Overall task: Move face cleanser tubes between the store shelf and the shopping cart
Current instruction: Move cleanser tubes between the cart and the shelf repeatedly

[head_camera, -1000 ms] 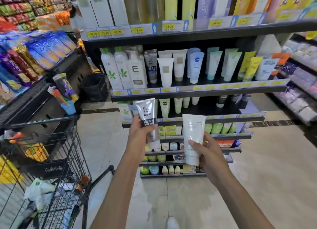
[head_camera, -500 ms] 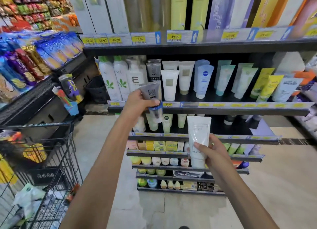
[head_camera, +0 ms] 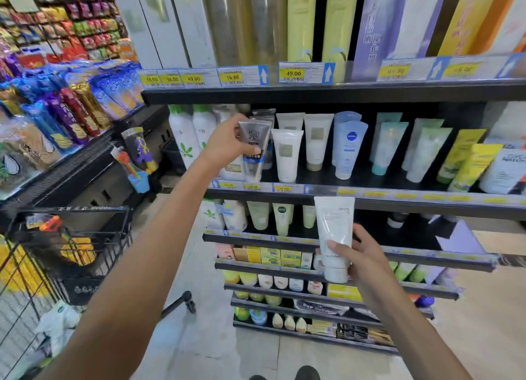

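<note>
Left hand (head_camera: pixel 225 146) grips grey "MEN" tube (head_camera: pixel 254 149); right hand (head_camera: pixel 367 261) grips white innisfree tube (head_camera: pixel 334 234).

Bright, even light; edges bowed, perhaps motion-blurred

Two tubes, cap-down, at the shelf (head_camera: pixel 370 193)

My grey tube (head_camera: pixel 254 149) stands upright at the shelf edge; my white tube (head_camera: pixel 335 237) is held lower, slightly tilted.

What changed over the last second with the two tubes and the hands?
The left hand has carried the grey men's cleanser tube up from chest height to the tube row on the black store shelf. The right hand still grips the white cleanser tube lower down.
</note>
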Demonstrator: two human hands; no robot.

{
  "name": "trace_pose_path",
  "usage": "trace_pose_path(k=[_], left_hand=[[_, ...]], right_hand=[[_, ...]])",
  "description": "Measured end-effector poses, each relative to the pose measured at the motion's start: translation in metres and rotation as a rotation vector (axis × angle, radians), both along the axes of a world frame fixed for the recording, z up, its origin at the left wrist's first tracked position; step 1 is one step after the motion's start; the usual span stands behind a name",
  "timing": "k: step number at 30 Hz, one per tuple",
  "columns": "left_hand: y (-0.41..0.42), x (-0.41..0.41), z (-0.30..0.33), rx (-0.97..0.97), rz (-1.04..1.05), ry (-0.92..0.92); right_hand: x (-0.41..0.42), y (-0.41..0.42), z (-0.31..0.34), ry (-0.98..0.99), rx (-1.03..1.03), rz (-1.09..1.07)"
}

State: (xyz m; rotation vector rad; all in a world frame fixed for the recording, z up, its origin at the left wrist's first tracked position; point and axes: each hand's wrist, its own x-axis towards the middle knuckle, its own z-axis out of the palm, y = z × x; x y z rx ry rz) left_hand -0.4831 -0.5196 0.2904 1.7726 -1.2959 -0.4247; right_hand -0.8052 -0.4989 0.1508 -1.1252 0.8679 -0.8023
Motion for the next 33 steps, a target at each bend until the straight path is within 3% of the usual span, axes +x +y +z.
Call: trace_pose_path(k=[9, 33], left_hand=[[-0.02, 0.011, 0.007, 0.012, -0.007, -0.114], [-0.066, 0.017, 0.015, 0.257, -0.165, -0.852]], right_hand=[[0.007, -0.011, -0.008, -0.007, 0.023, -0.002], [0.017, -0.01, -0.025, 0.011, 0.006, -0.051]])
